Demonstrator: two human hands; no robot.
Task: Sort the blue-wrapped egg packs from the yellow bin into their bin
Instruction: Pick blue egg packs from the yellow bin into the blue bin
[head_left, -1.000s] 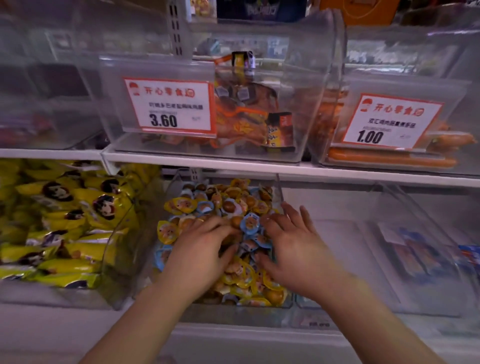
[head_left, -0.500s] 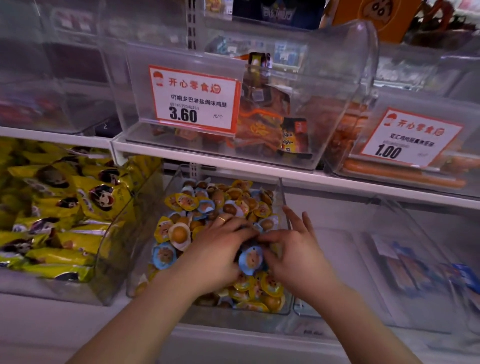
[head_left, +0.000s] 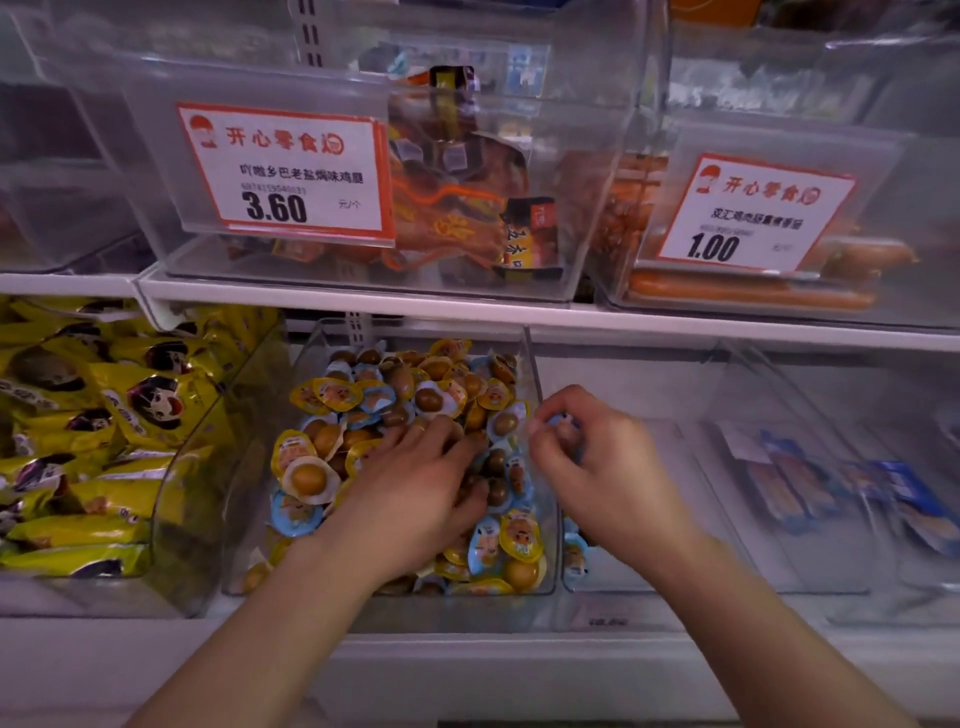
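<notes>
Your left hand (head_left: 421, 483) still lies flat, fingers spread, on the mixed egg packs in the middle bin (head_left: 545, 467). Your right hand (head_left: 587, 457) has lifted away since half a second ago, pinching a blue-wrapped egg pack (head_left: 563, 423) over that bin's right wall, so one pack is heading for the neighbouring clear bin (head_left: 675, 519).

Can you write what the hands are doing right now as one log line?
right hand: holding blue-wrapped egg pack above divider | left hand: resting in mixed egg bin | right-side bin: nearly bare
</notes>
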